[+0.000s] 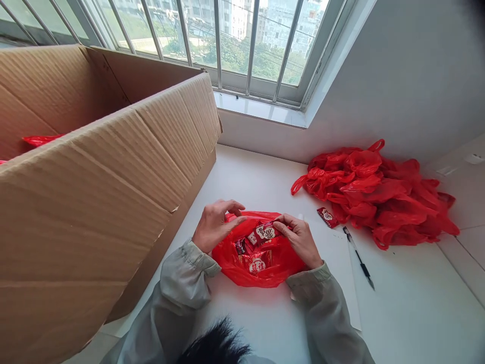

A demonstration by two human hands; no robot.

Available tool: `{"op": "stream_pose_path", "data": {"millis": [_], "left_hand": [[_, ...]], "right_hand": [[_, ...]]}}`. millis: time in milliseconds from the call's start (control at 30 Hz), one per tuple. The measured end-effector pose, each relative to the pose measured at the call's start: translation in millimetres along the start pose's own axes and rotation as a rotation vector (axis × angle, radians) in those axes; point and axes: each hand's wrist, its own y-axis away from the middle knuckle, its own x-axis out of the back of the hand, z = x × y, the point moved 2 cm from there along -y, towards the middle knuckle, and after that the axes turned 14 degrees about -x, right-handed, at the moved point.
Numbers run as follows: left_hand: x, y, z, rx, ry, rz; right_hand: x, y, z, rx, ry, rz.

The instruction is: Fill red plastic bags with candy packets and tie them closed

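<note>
A red plastic bag (235, 275) lies on the white table with its mouth spread, holding several small red wrapped packets (256, 263). My right hand (302, 238) pinches the end of a dark red snack packet (264, 232) with white lettering, just over the bag's mouth. At the bag's left rim is my left hand (216, 226), thumb and forefinger apart with red plastic showing between them. Its other fingers are partly hidden.
On the left stands a large open cardboard box (94, 217) with red plastic inside. A heap of red plastic bags (379, 192) lies against the wall. Near it are a loose red packet (328, 217), a pen (358, 258) and a white paper sheet (341, 273). A barred window is behind.
</note>
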Motion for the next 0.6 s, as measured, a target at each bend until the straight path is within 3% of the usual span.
{"op": "stream_pose_path", "data": {"millis": [67, 100, 200, 300, 367, 467, 600], "left_hand": [[8.5, 3.0, 2.5, -0.030, -0.224, 0.033], [9.7, 5.9, 2.8, 0.001, -0.311, -0.005], [5.9, 21.1, 0.5, 0.275, -0.476, -0.248], [1.1, 38.6, -0.3, 0.445, -0.413, -0.407], [1.7, 45.1, 0.8, 0.408, -0.305, -0.375], [8.3, 46.2, 1.4, 0.333, -0.242, -0.206], [16.4, 36.7, 2.9, 0.277, -0.209, 0.038]], "right_hand": [[-5.1, 1.6, -1.6, 0.036, 0.105, -0.010], [-9.3, 2.4, -2.0, 0.061, 0.166, -0.034], [-19.5, 6.7, -2.7, 0.159, 0.409, -0.053], [-13.8, 15.2, -2.1, 0.234, 0.615, 0.107], [-1.0, 22.4, 1.9, 0.248, 0.707, 0.260], [22.2, 30.8, 15.8, 0.158, 0.762, 0.432], [39.3, 30.0, 27.5, -0.015, 0.565, 0.312]]}}
